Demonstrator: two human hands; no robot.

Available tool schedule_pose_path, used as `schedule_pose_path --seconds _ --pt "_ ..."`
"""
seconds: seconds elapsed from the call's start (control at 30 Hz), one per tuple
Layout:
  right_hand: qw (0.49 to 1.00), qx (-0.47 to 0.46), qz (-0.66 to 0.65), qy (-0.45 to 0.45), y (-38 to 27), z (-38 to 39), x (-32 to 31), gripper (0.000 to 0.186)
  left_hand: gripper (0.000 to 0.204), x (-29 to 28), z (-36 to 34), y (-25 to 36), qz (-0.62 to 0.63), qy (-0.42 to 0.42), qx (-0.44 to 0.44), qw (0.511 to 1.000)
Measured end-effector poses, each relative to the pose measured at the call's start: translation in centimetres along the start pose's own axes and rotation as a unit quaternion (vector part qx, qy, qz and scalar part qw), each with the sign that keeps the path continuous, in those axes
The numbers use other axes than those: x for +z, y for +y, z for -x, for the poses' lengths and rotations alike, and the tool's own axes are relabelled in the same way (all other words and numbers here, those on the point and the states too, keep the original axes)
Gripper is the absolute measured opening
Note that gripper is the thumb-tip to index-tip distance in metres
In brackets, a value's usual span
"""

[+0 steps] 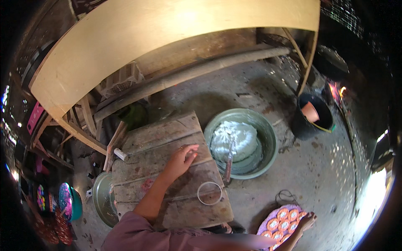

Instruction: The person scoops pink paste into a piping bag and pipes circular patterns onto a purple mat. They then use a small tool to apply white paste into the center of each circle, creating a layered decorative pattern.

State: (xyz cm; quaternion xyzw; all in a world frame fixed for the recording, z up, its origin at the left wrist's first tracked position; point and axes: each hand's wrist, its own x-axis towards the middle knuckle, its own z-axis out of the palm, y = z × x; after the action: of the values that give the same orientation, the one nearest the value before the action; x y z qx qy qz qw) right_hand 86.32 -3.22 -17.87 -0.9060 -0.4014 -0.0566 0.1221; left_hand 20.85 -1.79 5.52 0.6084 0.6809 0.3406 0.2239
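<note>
My left hand [183, 160] hovers over or rests on a low wooden plank table [176, 144], its fingers apart and holding nothing. A thin whitish ring [198, 192] lies on the planks nearer me. My right hand [309, 220], low at the right, has its fingers curled at the edge of a purple round tray [263, 228]. Several orange discs with whitish centres [283, 214] sit on that tray. Whatever those fingers grip cannot be made out. Right of the table stands a green basin [274, 146] with a pale, wet mass [240, 142]; a long-handled tool [229, 165] leans in it.
A large pale board [180, 21] on wooden legs spans the far side. At the right, a black bucket [307, 125] holds an orange-brown container, near a small fire [341, 91]. Another green basin [100, 196] is left of the table. A dark cord loop [287, 195] lies beyond the tray.
</note>
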Motion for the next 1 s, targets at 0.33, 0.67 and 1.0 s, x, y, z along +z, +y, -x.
schedule_pose_path --seconds 0.33,0.67,1.0 --pt "0.693 -0.567 -0.405 -0.185 -55.7 11.0 -11.5 0.01 0.037 -3.7 -3.0 -13.0 -0.203 0.167 -0.032 0.964" --pt "0.452 -0.854 0.052 -0.252 -93.5 40.1 0.9 0.022 0.037 -4.7 -3.2 -13.9 -0.139 0.115 -0.061 0.982" --pt "0.38 -0.837 0.243 -0.31 -97.6 45.2 12.2 0.023 0.047 -6.3 -2.1 -15.0 -0.027 -0.016 -0.088 0.996"
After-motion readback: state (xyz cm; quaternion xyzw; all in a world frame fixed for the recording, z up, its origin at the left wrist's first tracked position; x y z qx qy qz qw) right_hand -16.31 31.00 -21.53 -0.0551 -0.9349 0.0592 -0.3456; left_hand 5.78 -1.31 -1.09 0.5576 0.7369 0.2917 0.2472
